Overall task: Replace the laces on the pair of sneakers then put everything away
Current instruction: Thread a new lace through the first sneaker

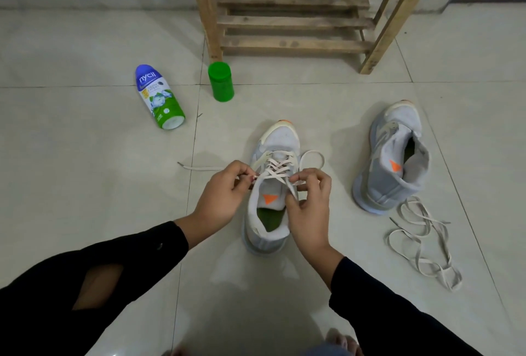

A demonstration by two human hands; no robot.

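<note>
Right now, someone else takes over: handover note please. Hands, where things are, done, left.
Left hand pinches one end of the threaded lace at the near sneaker's upper eyelets; right hand pinches the other end.
Near sneaker stands on the floor, toe away, laced most of the way up.
Second sneaker, to its right, shows no lace; a loose lace lies heaped beside its heel.
Powder bottle lies on its side, green jar upright, by the wooden rack.
Left: finish and tie this one, lace the second, put everything away.

Dim even light, soft sheen on floor tiles (250, 278), wide-angle bowing at edges
</note>
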